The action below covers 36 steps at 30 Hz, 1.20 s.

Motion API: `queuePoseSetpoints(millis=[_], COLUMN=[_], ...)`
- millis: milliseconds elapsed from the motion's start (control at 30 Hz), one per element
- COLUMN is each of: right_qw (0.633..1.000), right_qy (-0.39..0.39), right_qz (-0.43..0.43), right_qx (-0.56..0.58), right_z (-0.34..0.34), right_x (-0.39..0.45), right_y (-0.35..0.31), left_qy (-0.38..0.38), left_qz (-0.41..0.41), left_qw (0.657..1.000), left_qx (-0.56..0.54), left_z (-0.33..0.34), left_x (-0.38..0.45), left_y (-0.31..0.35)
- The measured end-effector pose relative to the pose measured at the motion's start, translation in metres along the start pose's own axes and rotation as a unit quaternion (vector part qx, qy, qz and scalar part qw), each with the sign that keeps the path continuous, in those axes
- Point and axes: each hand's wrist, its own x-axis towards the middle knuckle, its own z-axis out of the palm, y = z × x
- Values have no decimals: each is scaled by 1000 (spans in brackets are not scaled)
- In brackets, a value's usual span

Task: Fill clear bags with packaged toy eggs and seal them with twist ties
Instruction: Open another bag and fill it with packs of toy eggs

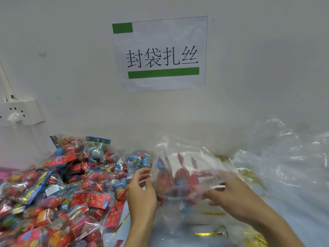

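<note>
Both hands, the left hand [140,191] and the right hand [229,191], curl their grip around a clear bag [185,168] near the table's middle, already holding some toy eggs [179,177], while the twist ties [209,234] lie unused and a big pile of packaged eggs [58,189] waits at the left edge.

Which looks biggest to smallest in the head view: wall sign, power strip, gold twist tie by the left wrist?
1. wall sign
2. power strip, though cut off by the frame edge
3. gold twist tie
</note>
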Motion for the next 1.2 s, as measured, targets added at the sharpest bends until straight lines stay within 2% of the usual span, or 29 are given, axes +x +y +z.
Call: queuePoseSetpoints(millis=[33, 100, 167, 200, 267, 333, 400, 533, 600, 667, 767, 833, 933, 1000, 1067, 1133, 1200], right_qw=[998, 991, 984, 984, 985, 978, 969, 982, 972, 964, 982, 988, 988, 989, 992, 994, 995], right_qy=[50, 116, 150, 150, 145, 171, 199, 174, 203, 215, 147, 84, -42, -101, -116, -102, -76], right_qz=[-10, -20, -26, -26, -38, -84, -111, -55, -74, -80, -11, 9, -58, -60, -37, -46, -71], right_qx=[25, 66, 93, 97, 82, 80, 99, 50, 88, 134, 121, 130, 134, 89, 30, -17, -12], right_z=[8, 19, 25, 27, 27, 22, 20, 23, 21, 21, 25, 21, 11, 10, 16, 25, 32], right_x=[5, 10, 11, 11, 12, 15, 16, 16, 18, 20, 20, 17, 12, 11, 11, 12, 14], right_y=[1, 3, 6, 8, 8, 5, 4, 13, 13, 13, 26, 30, 29, 31, 34, 33, 31], left_qy=[-17, -113, -212, -230, -203, -120, -75, -97, -76, -97, -165, -210, -317, -382, -403, -395, -386], left_qz=[2, -26, -20, -4, 32, 62, 56, 44, 70, 55, -8, -12, -3, -16, -22, -13, 20], left_qw=[999, 985, 969, 967, 973, 980, 975, 981, 979, 978, 982, 977, 948, 919, 905, 912, 920], left_qx=[-42, -127, -123, -108, -102, -148, -200, -161, -175, -179, -87, -22, 35, 92, 136, 109, 65], left_z=[-2, -5, -5, -4, -2, -2, -3, 1, 0, -3, -7, -14, -34, -44, -46, -40, -34], left_x=[0, -3, -7, -10, -11, -6, -4, -10, -7, -6, -8, -6, 0, 3, 3, 2, 1], left_y=[3, 10, 13, 14, 15, 17, 21, 21, 23, 24, 16, 13, 12, 8, 5, 6, 3])
